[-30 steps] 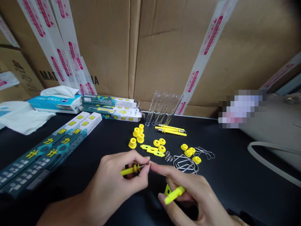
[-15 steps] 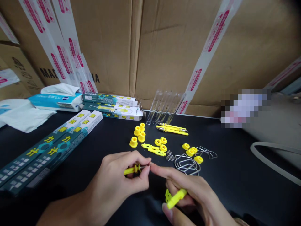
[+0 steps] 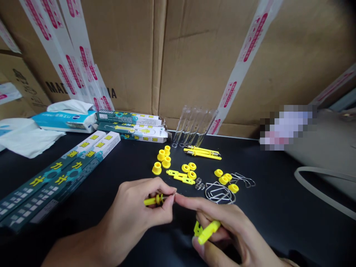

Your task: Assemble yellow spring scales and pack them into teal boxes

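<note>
In the head view, my left hand (image 3: 130,215) is closed round a yellow plastic rod (image 3: 150,201), pinching the thin metal part at its right end between thumb and fingertips. My right hand (image 3: 236,226) stretches its index finger to that pinched end, touching there. Its thumb and other fingers grip a bright yellow plastic piece (image 3: 209,232), and a flat yellow part with holes (image 3: 198,228) sits beside it in the same grip. Just beyond the fingers lie flat yellow strips (image 3: 180,177), small springs (image 3: 199,184) and a heap of bent wire hooks (image 3: 219,193).
Yellow caps (image 3: 157,168), yellow rings (image 3: 191,175) and more rods (image 3: 203,152) lie farther back. Clear tubes (image 3: 191,128) lean on a cardboard box (image 3: 189,66). Long printed boxes (image 3: 75,172) and a tissue pack (image 3: 63,120) are left; a strap (image 3: 319,189) curves at right.
The view has shifted slightly, moving everything a little to the left. Both hands keep nearly the same pose and hold the same parts.
</note>
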The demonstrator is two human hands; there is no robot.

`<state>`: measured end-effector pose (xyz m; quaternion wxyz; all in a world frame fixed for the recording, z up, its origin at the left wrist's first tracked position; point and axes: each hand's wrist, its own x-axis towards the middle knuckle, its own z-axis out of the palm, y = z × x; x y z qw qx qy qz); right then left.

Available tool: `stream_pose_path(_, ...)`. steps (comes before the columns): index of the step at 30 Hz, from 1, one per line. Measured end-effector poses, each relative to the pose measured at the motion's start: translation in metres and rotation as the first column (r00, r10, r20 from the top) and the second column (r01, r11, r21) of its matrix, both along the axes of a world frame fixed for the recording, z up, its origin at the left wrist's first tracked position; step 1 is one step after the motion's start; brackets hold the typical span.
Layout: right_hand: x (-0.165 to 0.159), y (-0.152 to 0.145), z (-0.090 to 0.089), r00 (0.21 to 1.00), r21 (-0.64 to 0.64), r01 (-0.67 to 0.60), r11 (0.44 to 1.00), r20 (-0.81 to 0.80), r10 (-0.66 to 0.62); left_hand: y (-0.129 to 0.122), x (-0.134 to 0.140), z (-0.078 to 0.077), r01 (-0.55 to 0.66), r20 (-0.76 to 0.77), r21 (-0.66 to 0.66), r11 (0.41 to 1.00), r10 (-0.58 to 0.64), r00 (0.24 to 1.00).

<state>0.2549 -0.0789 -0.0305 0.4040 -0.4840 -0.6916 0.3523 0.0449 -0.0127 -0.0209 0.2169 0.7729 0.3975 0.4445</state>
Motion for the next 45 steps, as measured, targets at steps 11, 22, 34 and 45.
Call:
stream_pose_path(11, -0.005, 0.023, 0.026, 0.992, -0.13, -0.025, 0.991, 0.122, 0.041, -0.003, -0.002, 0.002, 0.049, -0.03, -0.042, 0.998, -0.05, 0.998)
stream_pose_path(22, -0.015, 0.029, 0.019, 0.991, -0.109, -0.05, 0.993, 0.116, 0.063, -0.004, 0.0, -0.003, 0.023, -0.016, 0.107, 0.994, -0.021, 1.0)
stream_pose_path(34, -0.012, 0.025, 0.024, 0.987, -0.023, -0.077, 0.997, 0.14, 0.08, -0.005, 0.002, -0.005, 0.054, -0.037, 0.197, 0.979, -0.047, 0.998)
stream_pose_path(45, -0.011, 0.021, 0.029, 0.973, -0.003, -0.107, 0.994, 0.204, 0.105, -0.007, -0.004, -0.013, 0.121, -0.088, 0.167, 0.979, -0.108, 0.99)
